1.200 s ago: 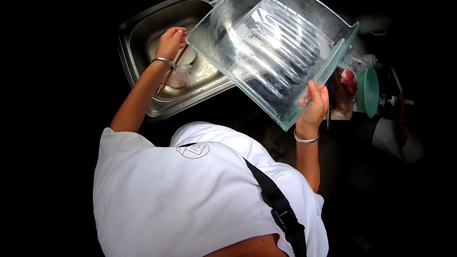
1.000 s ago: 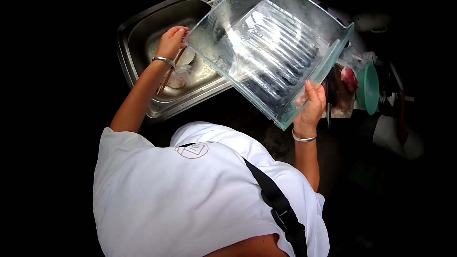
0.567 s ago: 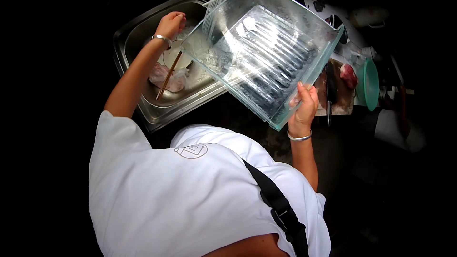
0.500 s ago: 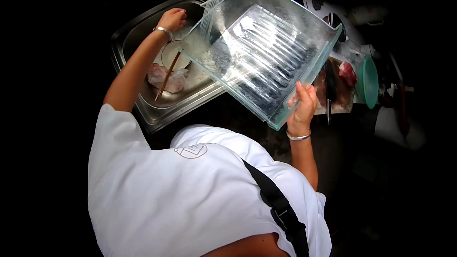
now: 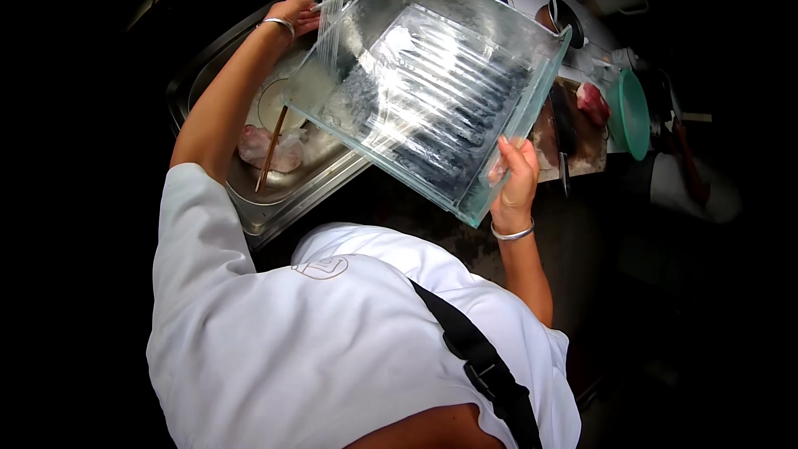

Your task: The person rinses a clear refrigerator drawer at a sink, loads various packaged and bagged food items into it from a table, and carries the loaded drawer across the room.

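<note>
My right hand grips the near right edge of a clear plastic refrigerator drawer, thumb on top. The drawer is tilted over the sink, and its ribbed bottom is wet and shiny. Water streams from the tap into its left corner. Beside the stream, at the drawer's left, my left hand has its fingers stretched out and holds nothing I can see. Some fingertips are hard to make out near the water.
In the steel sink lie a plastic bag of meat, wooden chopsticks and a round pale dish. To the right are a cutting board, a knife, red meat and a green basin.
My left hand has moved up toward the water stream, and its curled fingers have straightened. My right hand still holds the drawer. The whole view has shifted slightly.
</note>
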`<state>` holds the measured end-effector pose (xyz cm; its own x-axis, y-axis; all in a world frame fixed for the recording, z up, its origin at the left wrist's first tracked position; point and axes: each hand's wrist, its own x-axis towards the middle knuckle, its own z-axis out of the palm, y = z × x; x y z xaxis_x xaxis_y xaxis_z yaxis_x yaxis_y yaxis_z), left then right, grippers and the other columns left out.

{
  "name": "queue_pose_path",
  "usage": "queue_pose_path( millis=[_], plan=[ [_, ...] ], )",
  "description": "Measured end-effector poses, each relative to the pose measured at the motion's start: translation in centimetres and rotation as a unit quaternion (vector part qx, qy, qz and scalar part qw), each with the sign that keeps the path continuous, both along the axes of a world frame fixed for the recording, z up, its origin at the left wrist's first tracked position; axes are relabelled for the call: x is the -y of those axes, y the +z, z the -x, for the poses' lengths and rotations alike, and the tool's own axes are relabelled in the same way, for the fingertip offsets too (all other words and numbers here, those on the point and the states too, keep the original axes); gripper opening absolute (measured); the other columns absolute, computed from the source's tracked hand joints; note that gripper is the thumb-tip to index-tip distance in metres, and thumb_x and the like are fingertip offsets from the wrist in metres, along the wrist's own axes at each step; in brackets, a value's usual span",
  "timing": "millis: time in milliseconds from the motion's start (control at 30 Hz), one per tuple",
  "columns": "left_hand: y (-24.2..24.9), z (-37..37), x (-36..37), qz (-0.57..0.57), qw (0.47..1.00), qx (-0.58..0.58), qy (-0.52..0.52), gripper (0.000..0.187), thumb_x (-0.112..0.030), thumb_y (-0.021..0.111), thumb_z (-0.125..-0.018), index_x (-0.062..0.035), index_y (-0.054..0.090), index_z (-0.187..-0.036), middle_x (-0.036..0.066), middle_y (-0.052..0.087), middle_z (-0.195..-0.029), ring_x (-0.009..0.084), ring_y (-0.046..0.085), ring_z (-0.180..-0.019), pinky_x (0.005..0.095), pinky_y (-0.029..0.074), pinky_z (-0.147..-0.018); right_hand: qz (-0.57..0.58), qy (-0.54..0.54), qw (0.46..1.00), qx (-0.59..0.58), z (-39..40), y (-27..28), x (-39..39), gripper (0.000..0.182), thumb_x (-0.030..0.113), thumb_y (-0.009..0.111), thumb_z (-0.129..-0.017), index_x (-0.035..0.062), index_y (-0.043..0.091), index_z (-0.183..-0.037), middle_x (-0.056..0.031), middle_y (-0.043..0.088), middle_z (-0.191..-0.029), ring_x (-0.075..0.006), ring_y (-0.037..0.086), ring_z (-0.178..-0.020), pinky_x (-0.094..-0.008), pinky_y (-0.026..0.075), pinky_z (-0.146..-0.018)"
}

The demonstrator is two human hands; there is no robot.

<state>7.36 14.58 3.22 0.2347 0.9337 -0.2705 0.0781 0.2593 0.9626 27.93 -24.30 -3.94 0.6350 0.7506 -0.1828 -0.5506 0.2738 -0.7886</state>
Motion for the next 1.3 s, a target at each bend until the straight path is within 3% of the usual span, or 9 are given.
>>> queue_pose_path(
  millis=[167,300,367,433,567,867,1067,1200,1300],
  plan=[
    [3.9,-0.8,2.3,-0.083,0.997,-0.004,0.001,0.018,-0.009,0.054,-0.083,0.0078,0.053,-0.091,0.02,0.06,-0.093,0.0294,0.063,-0.087,0.0349,0.056,-0.073,0.005,0.004,1.0,0.012,-0.1,-0.5,-0.1,0.014,0.012,0.058,-0.081,0.0082,0.045,-0.079,0.0004,0.044,-0.06,-0.0076,0.04,-0.046,-0.0201,0.033,-0.041],
    [4.7,-0.5,3.8,-0.111,0.992,0.016,-0.065,0.026,-0.013,0.052,-0.087,0.0055,0.05,-0.104,0.018,0.061,-0.098,0.0253,0.063,-0.087,0.0326,0.054,-0.076,0.013,0.006,1.0,0.002,-0.3,-0.2,0.1,0.013,0.013,0.058,-0.081,0.0079,0.046,-0.079,0.0005,0.044,-0.06,-0.0074,0.04,-0.046,-0.02,0.032,-0.041],
    [2.8,1.0,4.7,-0.183,0.978,-0.081,-0.054,0.031,-0.027,0.06,-0.084,-0.0032,0.051,-0.103,0.011,0.061,-0.09,0.0187,0.062,-0.075,0.0273,0.052,-0.063,0.019,0.007,1.0,0.001,-0.6,0.1,0.5,0.012,0.013,0.057,-0.081,0.0077,0.046,-0.078,0.0006,0.044,-0.06,-0.0074,0.04,-0.045,-0.02,0.032,-0.041],
    [2.1,2.8,6.5,-0.146,0.945,-0.222,-0.19,0.034,-0.035,0.062,-0.082,-0.0049,0.053,-0.095,0.006,0.058,-0.076,0.0139,0.057,-0.06,0.0262,0.047,-0.049,0.014,0.019,1.0,0.009,-1.1,-0.2,0.8,0.012,0.012,0.057,-0.081,0.0077,0.047,-0.078,0.0005,0.045,-0.06,-0.0075,0.04,-0.045,-0.0198,0.032,-0.041],
    [2.7,3.1,12.1,-0.158,0.885,-0.346,-0.267,0.031,-0.034,0.059,-0.085,-0.0061,0.049,-0.076,-0.002,0.045,-0.056,0.0087,0.046,-0.043,0.0219,0.035,-0.037,0.033,0.049,0.998,0.0,-3.0,0.4,1.2,0.012,0.012,0.058,-0.081,0.0076,0.047,-0.077,0.0004,0.045,-0.058,-0.0079,0.04,-0.044,-0.0196,0.032,-0.041],
    [9.7,-1.4,15.6,-0.222,0.897,-0.292,-0.249,0.028,-0.027,0.062,-0.083,-0.0082,0.05,-0.067,-0.006,0.041,-0.057,0.0049,0.036,-0.048,0.0229,0.029,-0.042,-0.031,0.149,0.971,-0.185,-8.1,-1.6,1.8,0.018,0.015,0.047,-0.089,0.0107,0.047,-0.072,0.001,0.044,-0.058,-0.0098,0.041,-0.045,-0.0198,0.031,-0.038],
    [12.0,-2.4,17.0,-0.417,0.802,-0.346,-0.251,0.028,-0.025,0.059,-0.085,-0.0065,0.046,-0.069,-0.008,0.034,-0.06,0.0024,0.031,-0.054,0.0201,0.026,-0.046,-0.142,0.145,0.951,-0.232,-7.2,-5.8,-0.1,0.013,0.009,0.052,-0.086,0.0117,0.049,-0.073,0.0009,0.048,-0.06,-0.0105,0.044,-0.045,-0.0213,0.033,-0.038],
    [13.5,-2.5,19.2,-0.436,0.785,-0.374,-0.233,0.031,-0.023,0.058,-0.086,-0.0055,0.041,-0.067,-0.007,0.032,-0.061,0.003,0.03,-0.057,0.0208,0.026,-0.048,-0.185,0.138,0.945,-0.233,-6.2,-6.3,-0.9,0.014,0.009,0.05,-0.087,0.0119,0.046,-0.074,0.0007,0.044,-0.058,-0.0106,0.041,-0.044,-0.0213,0.032,-0.038],
    [12.9,-1.5,18.8,-0.508,0.755,-0.341,-0.234,0.031,-0.025,0.059,-0.084,-0.0008,0.048,-0.069,0.0,0.041,-0.055,0.0068,0.035,-0.051,0.0249,0.032,-0.046,-0.21,0.14,0.944,-0.214,-6.3,-6.2,-1.1,0.011,0.01,0.048,-0.088,0.0103,0.045,-0.077,-0.0001,0.041,-0.059,-0.0107,0.04,-0.045,-0.0214,0.03,-0.039]
  ],
)
